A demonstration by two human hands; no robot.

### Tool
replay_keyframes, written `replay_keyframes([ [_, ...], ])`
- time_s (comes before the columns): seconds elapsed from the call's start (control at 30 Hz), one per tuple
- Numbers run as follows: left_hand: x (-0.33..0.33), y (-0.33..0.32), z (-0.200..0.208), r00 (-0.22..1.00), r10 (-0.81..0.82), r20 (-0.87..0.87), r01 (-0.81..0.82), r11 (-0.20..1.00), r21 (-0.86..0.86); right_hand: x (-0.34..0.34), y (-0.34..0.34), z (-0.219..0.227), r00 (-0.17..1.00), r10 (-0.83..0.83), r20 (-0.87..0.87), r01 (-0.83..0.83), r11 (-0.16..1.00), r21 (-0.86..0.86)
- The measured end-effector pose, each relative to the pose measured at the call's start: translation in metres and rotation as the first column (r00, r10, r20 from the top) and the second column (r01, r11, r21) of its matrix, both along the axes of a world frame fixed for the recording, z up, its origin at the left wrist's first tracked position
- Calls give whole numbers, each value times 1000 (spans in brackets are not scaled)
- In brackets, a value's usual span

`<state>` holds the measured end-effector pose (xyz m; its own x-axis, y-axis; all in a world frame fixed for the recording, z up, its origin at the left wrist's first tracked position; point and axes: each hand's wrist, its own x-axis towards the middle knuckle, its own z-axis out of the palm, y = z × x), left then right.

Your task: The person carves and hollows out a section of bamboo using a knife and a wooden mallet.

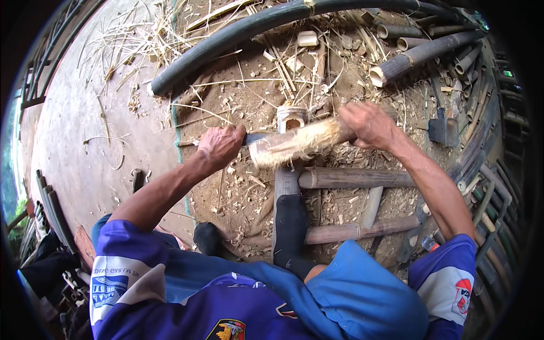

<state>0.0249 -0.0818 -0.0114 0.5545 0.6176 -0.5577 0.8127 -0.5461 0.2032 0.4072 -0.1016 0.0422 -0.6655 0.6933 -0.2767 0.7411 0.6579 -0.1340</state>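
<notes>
My left hand (pixel 221 146) is closed around the handle of a knife, whose dark blade (pixel 256 137) runs toward a short bamboo tube (pixel 303 143). The rest of the blade is hidden or too blurred to make out. My right hand (pixel 368 126) grips the far right end of that tube. Pale shaved fibres stick up along its side, and its left end shows a light cut rim. Behind and partly beneath the tube stands a bamboo post (pixel 292 114) with a hole cut in it.
A long dark bamboo pole (pixel 243 35) curves across the far side. Cut bamboo lengths (pixel 425 56) lie at the far right. Two poles (pixel 357 178) lie right of my dark-socked leg (pixel 290 226). Shavings (pixel 127 39) litter the floor. A dark metal blade-like tool (pixel 443 130) stands at right.
</notes>
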Motion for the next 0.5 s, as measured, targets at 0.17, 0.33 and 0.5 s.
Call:
replay_keyframes([
  [0.17,-16,62,-7,847,387,365,-73,763,-642,-9,0,60,837,-474,-272,486,874,-28],
  [0.33,-12,86,13,718,434,544,-135,853,-503,-42,-21,94,464,-683,-564,752,640,-157],
  [0.5,-24,89,20,893,-67,445,101,993,-53,-71,-41,98,177,-793,-583,707,514,-486],
])
